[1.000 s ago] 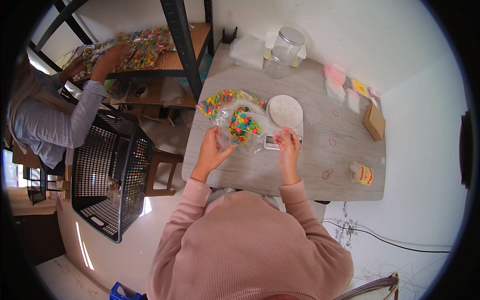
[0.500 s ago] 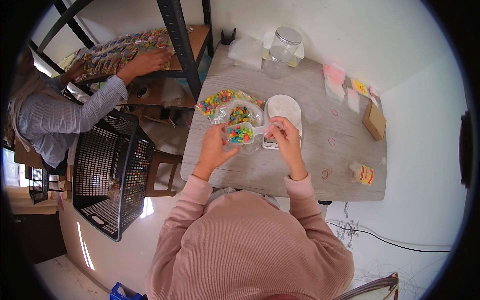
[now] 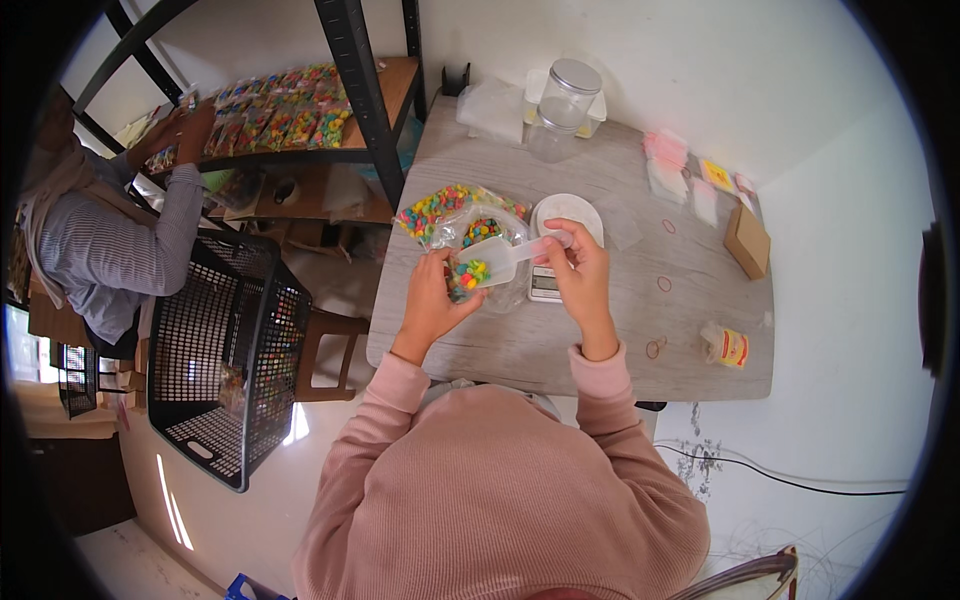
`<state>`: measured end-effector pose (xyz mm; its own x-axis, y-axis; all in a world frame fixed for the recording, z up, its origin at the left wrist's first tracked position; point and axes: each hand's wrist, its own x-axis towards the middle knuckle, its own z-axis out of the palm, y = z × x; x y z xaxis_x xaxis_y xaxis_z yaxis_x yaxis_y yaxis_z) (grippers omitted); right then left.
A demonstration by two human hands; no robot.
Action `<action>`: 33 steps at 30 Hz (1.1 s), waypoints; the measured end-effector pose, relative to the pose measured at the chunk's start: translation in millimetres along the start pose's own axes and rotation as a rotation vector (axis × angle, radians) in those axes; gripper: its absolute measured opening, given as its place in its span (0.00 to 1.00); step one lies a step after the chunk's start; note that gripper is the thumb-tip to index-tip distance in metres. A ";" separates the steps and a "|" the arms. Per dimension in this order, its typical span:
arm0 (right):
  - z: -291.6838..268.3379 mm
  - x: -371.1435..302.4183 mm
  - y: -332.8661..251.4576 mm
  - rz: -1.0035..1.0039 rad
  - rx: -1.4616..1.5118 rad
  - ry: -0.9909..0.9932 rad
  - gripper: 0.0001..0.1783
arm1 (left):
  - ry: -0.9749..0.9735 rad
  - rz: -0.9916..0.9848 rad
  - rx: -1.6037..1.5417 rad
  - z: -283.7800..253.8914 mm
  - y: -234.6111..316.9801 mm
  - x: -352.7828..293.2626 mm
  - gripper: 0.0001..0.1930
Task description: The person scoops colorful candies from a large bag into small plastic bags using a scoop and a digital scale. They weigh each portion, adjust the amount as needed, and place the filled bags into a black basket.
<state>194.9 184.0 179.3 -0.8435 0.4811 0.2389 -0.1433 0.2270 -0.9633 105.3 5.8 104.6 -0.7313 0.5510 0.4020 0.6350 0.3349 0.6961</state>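
My right hand point(image 3: 578, 268) is closed around the handle of a clear plastic scoop point(image 3: 500, 257), which tilts down to the left. Colourful cereal rings point(image 3: 470, 272) are gathered at the scoop's mouth. There my left hand point(image 3: 432, 300) curls round what looks like a small clear plastic bag point(image 3: 455, 288), mostly hidden by fingers and scoop. Just beyond the scoop lies a large open clear bag point(image 3: 440, 210) of the same multicoloured rings. A white kitchen scale point(image 3: 545, 285) with a round top stands partly behind my right hand.
Clear jars point(image 3: 568, 95), a stack of clear bags point(image 3: 492, 108), a brown box point(image 3: 748, 242) and rubber bands point(image 3: 664, 284) lie about the grey table point(image 3: 640, 350). At left, another person point(image 3: 120, 230) handles filled bags point(image 3: 290, 110) on a shelf, beside a black crate point(image 3: 200, 370).
The scoop has tipped down to the left, its rings sliding to the mouth and fewer remaining in it. The other person's arm has drawn back left along the shelf.
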 end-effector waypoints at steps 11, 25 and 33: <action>7.3 -9.5 1.4 -0.017 0.013 0.094 0.11 | 0.021 0.055 0.008 -1.2 -8.5 1.7 0.32; 17.3 -22.8 -16.2 -0.092 -0.105 0.167 0.09 | 0.025 0.043 -0.090 -2.9 -14.1 4.6 0.32; 9.4 -35.3 17.1 -0.036 0.056 0.475 0.08 | 0.068 -0.123 -0.487 3.4 -29.7 -2.4 0.31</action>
<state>217.4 162.9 153.2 -0.5094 0.8104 0.2893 -0.2073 0.2107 -0.9553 89.1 -2.8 81.0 -0.8184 0.4733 0.3260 0.3650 -0.0100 0.9309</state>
